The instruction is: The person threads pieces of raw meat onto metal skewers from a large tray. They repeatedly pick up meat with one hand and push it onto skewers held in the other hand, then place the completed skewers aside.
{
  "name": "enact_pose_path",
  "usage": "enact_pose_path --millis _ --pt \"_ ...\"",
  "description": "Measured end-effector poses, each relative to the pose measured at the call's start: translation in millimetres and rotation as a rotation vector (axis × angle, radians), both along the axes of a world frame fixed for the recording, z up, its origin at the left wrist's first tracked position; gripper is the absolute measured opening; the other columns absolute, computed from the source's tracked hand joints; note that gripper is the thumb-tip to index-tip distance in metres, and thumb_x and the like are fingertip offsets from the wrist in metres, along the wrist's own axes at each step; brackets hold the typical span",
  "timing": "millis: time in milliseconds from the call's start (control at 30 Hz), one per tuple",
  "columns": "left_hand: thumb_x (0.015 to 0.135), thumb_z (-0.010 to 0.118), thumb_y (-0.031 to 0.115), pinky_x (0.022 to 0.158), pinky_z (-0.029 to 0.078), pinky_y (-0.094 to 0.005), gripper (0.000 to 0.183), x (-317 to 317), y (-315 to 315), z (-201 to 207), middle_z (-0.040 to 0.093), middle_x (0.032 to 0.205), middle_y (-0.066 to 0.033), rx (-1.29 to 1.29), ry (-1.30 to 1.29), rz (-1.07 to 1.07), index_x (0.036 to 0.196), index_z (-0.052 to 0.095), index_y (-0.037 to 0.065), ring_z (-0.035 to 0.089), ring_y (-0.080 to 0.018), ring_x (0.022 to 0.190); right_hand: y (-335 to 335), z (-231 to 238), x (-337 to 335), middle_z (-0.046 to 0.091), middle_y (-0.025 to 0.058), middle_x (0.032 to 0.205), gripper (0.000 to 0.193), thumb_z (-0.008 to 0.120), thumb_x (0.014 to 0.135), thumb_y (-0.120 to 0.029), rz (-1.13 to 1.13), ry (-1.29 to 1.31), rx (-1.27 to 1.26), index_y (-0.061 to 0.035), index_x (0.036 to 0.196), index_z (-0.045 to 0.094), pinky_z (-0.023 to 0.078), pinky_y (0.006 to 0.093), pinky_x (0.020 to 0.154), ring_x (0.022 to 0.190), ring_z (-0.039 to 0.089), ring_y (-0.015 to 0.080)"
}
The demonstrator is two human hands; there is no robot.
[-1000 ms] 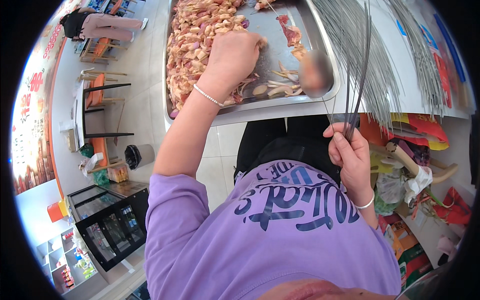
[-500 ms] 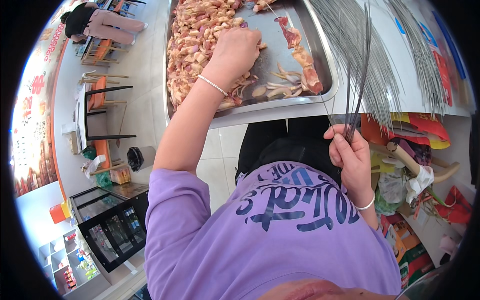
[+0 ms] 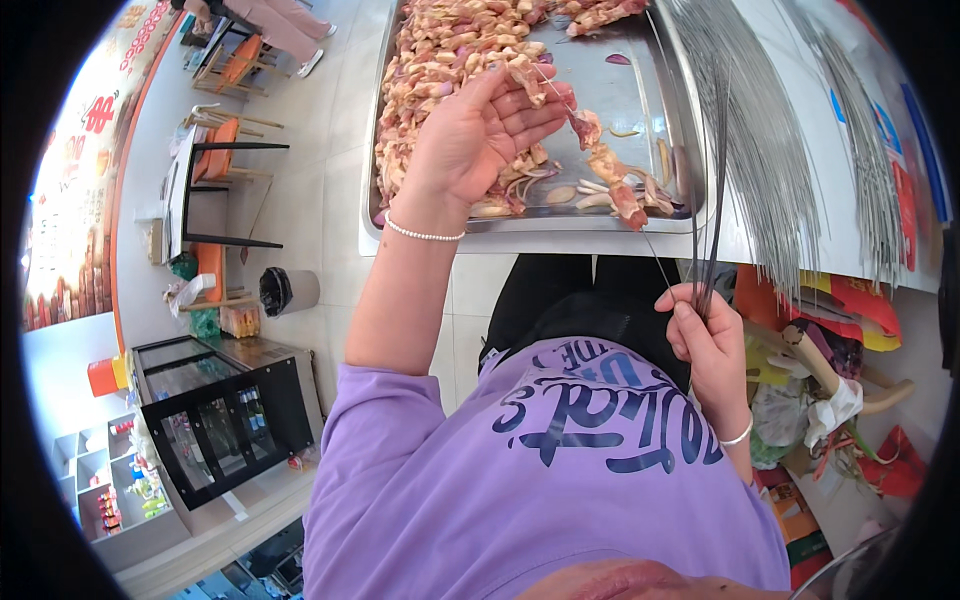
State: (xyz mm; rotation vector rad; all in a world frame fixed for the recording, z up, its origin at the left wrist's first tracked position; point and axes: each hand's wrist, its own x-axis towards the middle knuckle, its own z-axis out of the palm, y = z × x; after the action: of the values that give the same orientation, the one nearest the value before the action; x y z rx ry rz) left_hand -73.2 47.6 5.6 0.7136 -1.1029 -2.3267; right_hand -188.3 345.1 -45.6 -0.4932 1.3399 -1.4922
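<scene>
My left hand point(image 3: 485, 140), palm turned up, holds a piece of raw meat point(image 3: 527, 80) at its fingertips, by the tip of a thin metal skewer. Several meat chunks point(image 3: 605, 160) are threaded along that skewer, which slants over the tray. Near the table's front edge, my right hand point(image 3: 706, 345) is closed around the skewer's lower end and a bundle of bare metal skewers point(image 3: 713, 200) standing up from the fist. A heap of cut raw meat point(image 3: 440, 60) fills the left side of the metal tray point(image 3: 702, 150). Pale onion slices point(image 3: 595, 195) lie near its front edge.
Many loose metal skewers point(image 3: 755, 130) lie on the white table to the right of the tray. Loaded skewers point(image 3: 605, 14) rest at the tray's far end. Bags and a wooden frame point(image 3: 885, 345) stand below right. A waste bin point(image 3: 292, 290) is on the floor at left.
My left hand has risen from the meat heap and turned palm up, bringing a meat piece to the skewer's tip. My right hand keeps its grip; the view has shifted slightly.
</scene>
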Motion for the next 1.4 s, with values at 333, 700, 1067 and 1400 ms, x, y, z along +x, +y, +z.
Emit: enact_pose_path --millis 333,700,1067,1400 --pt "0.101 0.053 0.01 0.101 0.051 -0.0384 0.034 19 -3 -17 0.066 0.119 -0.0179 -0.151 0.172 0.137 0.131 0.051 -0.006 0.065 -0.0291 0.114 -3 3 10 0.044 -0.0057 0.067 0.015 0.05 0.102 -0.007 0.031 0.034 0.038 0.003 0.105 0.061 0.025 0.0186 0.05 0.056 0.035 0.0014" --pt "0.085 0.064 0.007 0.084 0.05 -0.0388 0.016 61 -41 -17 0.069 0.09 -0.0062 -1.917 -0.859 0.438 0.098 0.074 0.008 0.066 -0.0246 0.091 -1 1 7 0.045 -0.0055 0.065 0.017 0.05 0.102 -0.01 -0.056 0.11 0.041 0.0014 0.105 0.062 0.026 0.018 0.051 0.057 0.035 0.0012" --pt "0.081 0.068 0.009 0.105 0.031 -0.0421 0.009 -1 -8 -32 0.069 0.09 -0.0019 -2.118 -0.811 -0.408 0.089 0.069 0.011 0.059 -0.0223 0.106 2 4 8 0.047 -0.0048 0.068 0.016 0.051 0.102 -0.009 -0.065 0.053 0.018 0.0018 0.106 0.062 0.027 0.018 0.051 0.058 0.037 0.0016" --pt "0.099 0.056 0.012 0.082 0.055 -0.0295 0.017 7 -7 -15 0.073 0.092 -0.0099 -0.596 -0.096 -0.023 0.103 0.067 0.0 0.071 -0.0163 0.092 -2 2 6 0.047 -0.0048 0.068 0.015 0.051 0.101 -0.007 -0.013 0.0 0.023 0.0033 0.105 0.061 0.026 0.0186 0.051 0.057 0.037 0.0018"
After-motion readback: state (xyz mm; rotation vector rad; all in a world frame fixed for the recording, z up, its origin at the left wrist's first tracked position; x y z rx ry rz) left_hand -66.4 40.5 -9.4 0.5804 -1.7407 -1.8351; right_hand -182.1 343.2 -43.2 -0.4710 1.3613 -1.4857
